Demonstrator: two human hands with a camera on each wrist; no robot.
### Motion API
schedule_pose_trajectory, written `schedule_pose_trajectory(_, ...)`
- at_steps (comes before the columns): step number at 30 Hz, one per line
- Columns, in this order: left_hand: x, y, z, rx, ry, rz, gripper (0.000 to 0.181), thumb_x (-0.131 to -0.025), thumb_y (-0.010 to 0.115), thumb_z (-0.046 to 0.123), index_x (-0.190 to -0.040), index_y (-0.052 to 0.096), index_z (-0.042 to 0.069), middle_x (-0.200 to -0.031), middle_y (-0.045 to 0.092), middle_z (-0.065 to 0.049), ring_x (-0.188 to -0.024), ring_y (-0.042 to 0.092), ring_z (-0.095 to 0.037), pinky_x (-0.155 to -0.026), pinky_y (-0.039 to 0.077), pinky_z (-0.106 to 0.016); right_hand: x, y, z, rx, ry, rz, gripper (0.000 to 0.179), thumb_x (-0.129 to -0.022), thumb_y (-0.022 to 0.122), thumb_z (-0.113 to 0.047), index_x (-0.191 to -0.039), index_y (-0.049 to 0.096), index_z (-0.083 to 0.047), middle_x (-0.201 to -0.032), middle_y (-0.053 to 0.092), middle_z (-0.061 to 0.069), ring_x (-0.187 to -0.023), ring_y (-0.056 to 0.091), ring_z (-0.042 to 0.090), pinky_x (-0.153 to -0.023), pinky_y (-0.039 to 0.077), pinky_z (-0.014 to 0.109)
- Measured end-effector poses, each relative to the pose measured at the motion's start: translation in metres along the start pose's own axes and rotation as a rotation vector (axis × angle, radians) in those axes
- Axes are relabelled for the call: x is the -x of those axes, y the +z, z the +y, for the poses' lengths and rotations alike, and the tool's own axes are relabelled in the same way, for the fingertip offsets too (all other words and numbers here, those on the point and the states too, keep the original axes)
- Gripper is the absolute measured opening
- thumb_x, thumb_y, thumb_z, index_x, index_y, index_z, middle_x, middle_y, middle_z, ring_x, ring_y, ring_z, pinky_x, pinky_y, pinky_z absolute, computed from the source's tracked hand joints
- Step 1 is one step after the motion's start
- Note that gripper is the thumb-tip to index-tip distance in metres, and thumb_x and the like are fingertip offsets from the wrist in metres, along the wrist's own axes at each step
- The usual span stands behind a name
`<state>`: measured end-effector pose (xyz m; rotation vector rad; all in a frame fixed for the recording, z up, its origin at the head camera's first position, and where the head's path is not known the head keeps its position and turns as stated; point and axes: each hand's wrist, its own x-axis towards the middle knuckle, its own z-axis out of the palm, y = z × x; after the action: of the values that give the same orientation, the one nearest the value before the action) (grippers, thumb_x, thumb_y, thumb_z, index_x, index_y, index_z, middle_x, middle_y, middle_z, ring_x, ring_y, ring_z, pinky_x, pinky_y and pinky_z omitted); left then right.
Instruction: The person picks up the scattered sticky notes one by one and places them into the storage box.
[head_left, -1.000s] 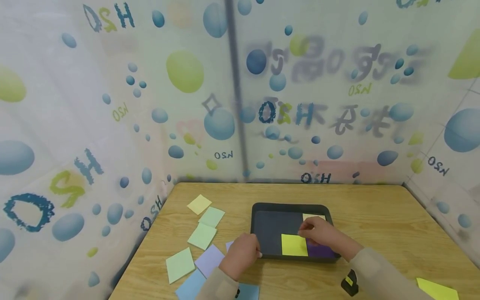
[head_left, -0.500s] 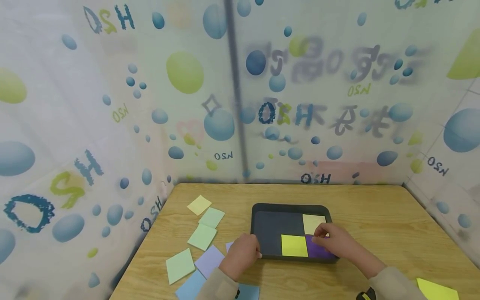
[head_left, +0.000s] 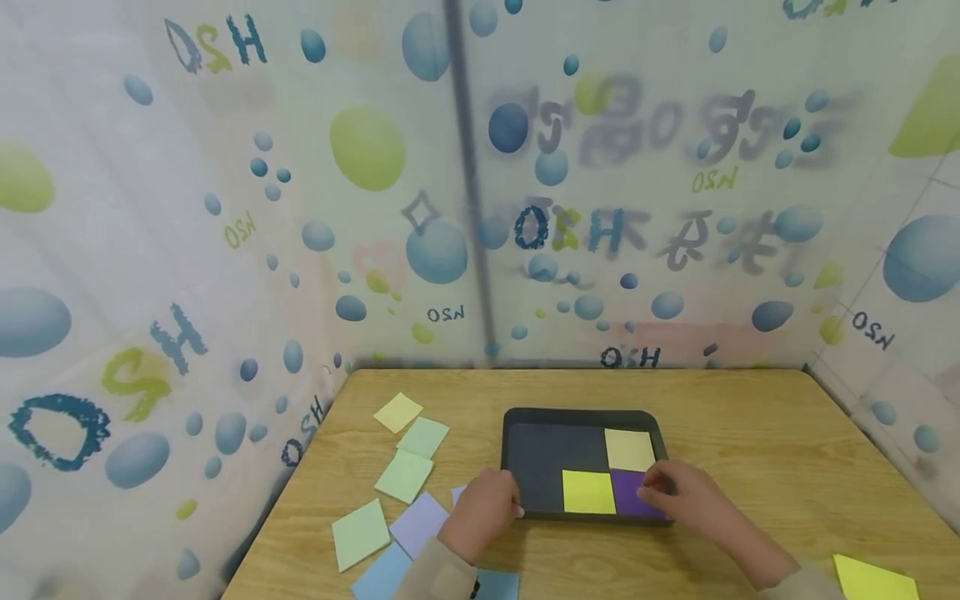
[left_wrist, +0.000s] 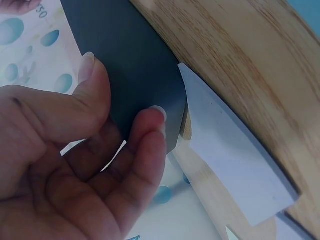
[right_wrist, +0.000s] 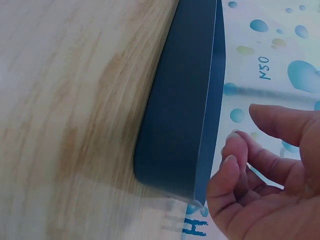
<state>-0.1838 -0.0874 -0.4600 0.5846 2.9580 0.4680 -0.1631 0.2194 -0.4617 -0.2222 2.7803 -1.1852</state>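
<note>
A dark rectangular tray (head_left: pixel 551 450) lies on the table, holding three square paper notes: pale yellow (head_left: pixel 628 450) at the back right, bright yellow (head_left: pixel 588 492) in front, and purple (head_left: pixel 626 492) at the front right corner. My left hand (head_left: pixel 483 510) grips the tray's front left corner; the left wrist view has its thumb at the rim and curled fingers against the wall. Over the purple note and the tray's right edge hovers my right hand (head_left: pixel 686 493). Its fingers are loosely bent with nothing between them, thumb apart from the fingertips in the right wrist view.
Left of the tray lie loose notes: pale yellow (head_left: pixel 398 412), several green (head_left: pixel 360 535), lilac (head_left: pixel 418 523) and blue (head_left: pixel 382 573), partly behind my left arm. A bright yellow piece (head_left: pixel 873 577) lies at the table's front right. Printed curtains enclose the table.
My right hand has moved right and slightly nearer, from above the yellow note toward the tray's right edge, uncovering the pale yellow and purple notes. My left hand stays at the tray corner.
</note>
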Motion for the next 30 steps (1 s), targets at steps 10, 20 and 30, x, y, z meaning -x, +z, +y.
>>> schedule_pose_trajectory(10, 0.002, 0.001, 0.0, 0.006, -0.012, 0.003, 0.008, -0.083, 0.083, 0.015, -0.077, 0.08, 0.01, -0.077, 0.076, 0.0, -0.073, 0.071, -0.013, -0.062, 0.056, -0.024, 0.019, -0.004, 0.009, 0.037, -0.003, 0.052, 0.017, -0.093, 0.072, -0.023, -0.1, 0.069, -0.008, -0.09, 0.064, -0.002, -0.078, 0.052, 0.006, -0.065, 0.045, 0.022)
schedule_pose_trajectory(20, 0.001, 0.002, -0.002, 0.014, 0.004, 0.019, 0.007, -0.082, 0.084, 0.014, -0.076, 0.081, 0.011, -0.075, 0.076, 0.001, -0.07, 0.07, -0.011, -0.059, 0.054, -0.023, 0.032, -0.008, 0.021, 0.113, 0.002, 0.108, 0.015, -0.093, 0.073, -0.024, -0.098, 0.069, -0.01, -0.096, 0.066, 0.0, -0.079, 0.051, 0.002, -0.064, 0.045, 0.022)
schedule_pose_trajectory(30, 0.002, 0.0, 0.001, 0.005, 0.004, 0.027, 0.008, -0.081, 0.084, 0.014, -0.075, 0.08, 0.011, -0.075, 0.076, 0.001, -0.07, 0.07, -0.011, -0.059, 0.054, -0.023, 0.048, -0.014, 0.043, 0.131, 0.155, 0.086, 0.026, -0.097, 0.069, -0.028, -0.108, 0.068, -0.004, -0.103, 0.068, 0.002, -0.085, 0.056, 0.01, -0.068, 0.047, 0.025)
